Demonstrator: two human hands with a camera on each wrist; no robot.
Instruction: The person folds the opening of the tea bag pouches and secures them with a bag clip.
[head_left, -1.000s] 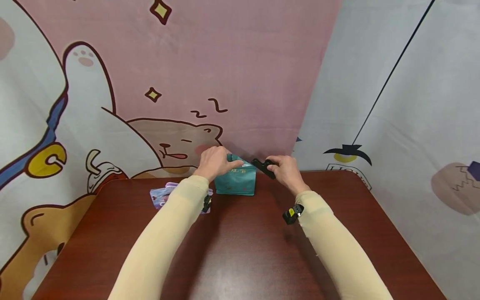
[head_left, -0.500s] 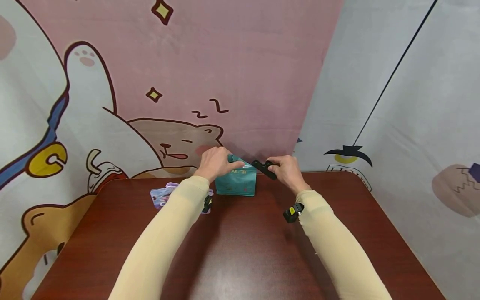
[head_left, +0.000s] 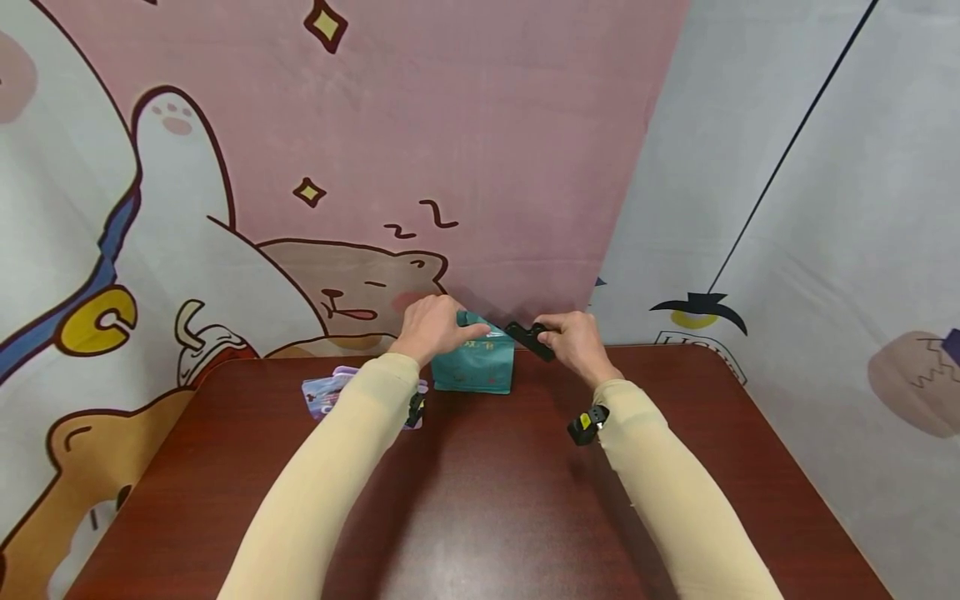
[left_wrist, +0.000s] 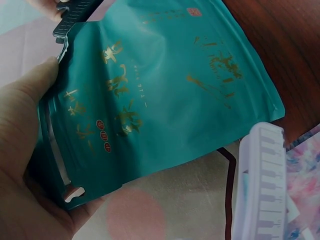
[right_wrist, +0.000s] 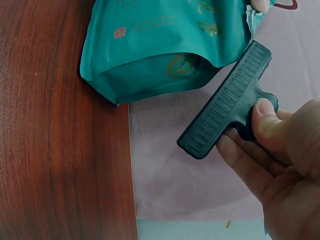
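A teal pouch (head_left: 474,371) with gold lettering stands at the far edge of the brown table (head_left: 495,500). My left hand (head_left: 435,327) grips its upper edge at the left, thumb in front, as the left wrist view of the pouch (left_wrist: 160,95) shows. Between thumb and fingers, my right hand (head_left: 577,342) pinches a black bag clip (head_left: 529,340) by its handles. The clip's long ridged bar (right_wrist: 222,102) slants, one end right at the pouch's top right corner. Left fingertips behind the pouch are hidden.
Left of the pouch, partly behind my left forearm, lies a colourful printed packet (head_left: 321,395). Close to it is a lilac item with piano-key markings (left_wrist: 264,180). A cartoon-printed cloth (head_left: 525,167) hangs directly behind the table's far edge.
The whole head view has shifted very slightly. Both hands, the pouch and the bag clip keep the same positions relative to each other.
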